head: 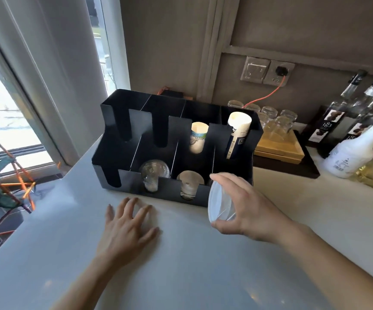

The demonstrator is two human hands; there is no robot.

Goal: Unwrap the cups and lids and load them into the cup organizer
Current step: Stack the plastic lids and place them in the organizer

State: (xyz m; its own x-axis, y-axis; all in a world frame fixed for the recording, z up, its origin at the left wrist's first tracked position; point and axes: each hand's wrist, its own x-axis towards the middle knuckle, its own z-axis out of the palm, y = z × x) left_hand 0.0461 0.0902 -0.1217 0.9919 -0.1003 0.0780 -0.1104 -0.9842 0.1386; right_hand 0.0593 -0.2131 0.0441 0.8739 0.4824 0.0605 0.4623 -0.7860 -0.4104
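Left hand (127, 227) lies spread flat on the counter (181, 269); right hand (245, 204) pinches clear lids (217, 198).
They hide the front right corner of the organizer (131, 182).

The left hand (129, 222) lies flat, fingers spread toward 12 o'clock. The right hand (245, 204), forearm entering from 5 o'clock, curls thumb and fingers round clear lids (218, 204)

Beyond the right hand (250, 206), upturned glasses (281, 126) stand on a wooden tray (279, 153), with syrup bottles (337, 124) and a white bottle (351, 153) farther right. An orange cable (268, 95) runs from a wall socket (272, 77) above them.
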